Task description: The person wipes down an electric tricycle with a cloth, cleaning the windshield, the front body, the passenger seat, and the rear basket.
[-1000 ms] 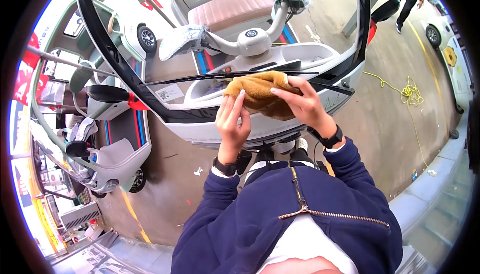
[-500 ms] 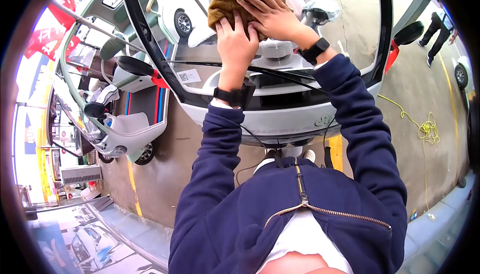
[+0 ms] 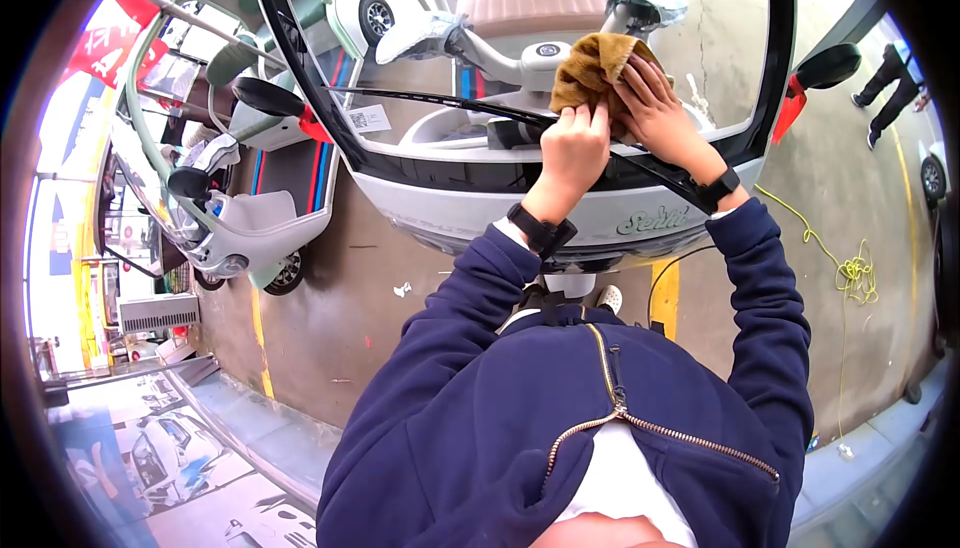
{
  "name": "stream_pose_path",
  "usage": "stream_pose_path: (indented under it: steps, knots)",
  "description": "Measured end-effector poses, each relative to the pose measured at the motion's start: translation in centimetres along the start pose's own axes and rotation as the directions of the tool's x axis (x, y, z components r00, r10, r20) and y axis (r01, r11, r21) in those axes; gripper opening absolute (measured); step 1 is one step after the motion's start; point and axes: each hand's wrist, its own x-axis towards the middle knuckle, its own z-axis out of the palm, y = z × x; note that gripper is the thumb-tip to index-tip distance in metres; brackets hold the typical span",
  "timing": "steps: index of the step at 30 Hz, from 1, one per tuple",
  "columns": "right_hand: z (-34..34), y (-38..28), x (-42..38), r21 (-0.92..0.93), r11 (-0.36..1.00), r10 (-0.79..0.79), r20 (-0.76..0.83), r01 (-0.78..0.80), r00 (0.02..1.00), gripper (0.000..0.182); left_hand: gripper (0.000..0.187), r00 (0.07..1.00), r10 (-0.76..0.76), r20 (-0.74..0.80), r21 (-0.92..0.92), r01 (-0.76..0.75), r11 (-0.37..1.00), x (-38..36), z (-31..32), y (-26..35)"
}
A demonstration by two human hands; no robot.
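A brown cloth (image 3: 590,73) is bunched against the lower right part of a vehicle's windshield (image 3: 420,78). My right hand (image 3: 662,120) lies over the cloth's right side, fingers extended and pressing it to the glass. At the cloth's lower left edge, my left hand (image 3: 575,153) has its fingers curled closed on the fabric; the fingertips are partly hidden. A black wiper (image 3: 440,101) runs across the glass and passes behind my left hand. Below the hands is the white front panel (image 3: 450,213) with green lettering.
Black side mirrors (image 3: 268,98) flank the windshield. Through the glass show a pink-brown seat (image 3: 540,0) and plastic-wrapped handlebars (image 3: 425,36). Another small vehicle (image 3: 250,228) stands at left. A yellow hose (image 3: 855,273) lies on the floor at right; a person (image 3: 888,83) stands beyond.
Both hands and the cloth have moved down and right across the windshield, toward its lower edge. My left hand's fingers, extended before, are now curled. More of the seat shows.
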Motion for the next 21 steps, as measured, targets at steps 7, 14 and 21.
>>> stream_pose_path:
  steps: [7, 14, 21]
  knots:
    - [-0.9, -1.3, -8.7, -0.003, 0.960, 0.278, 0.075, -0.279, 0.958, 0.052, 0.026, 0.961, 0.240, 0.138, 0.011, -0.244, 0.970, -2.7, 2.2, 4.4]
    - [-1.9, -3.6, -10.9, 0.126, 0.866, 0.496, -0.083, -0.485, 0.864, 0.037, 0.011, 0.983, 0.142, 0.120, -0.479, -0.068, 0.875, -1.9, 0.8, 3.4]
    - [-2.7, -5.3, -10.9, 0.188, 0.828, 0.555, -0.144, -0.528, 0.819, 0.036, 0.024, 0.988, 0.106, 0.112, -0.455, -0.044, 0.890, -2.7, -0.7, 4.6]
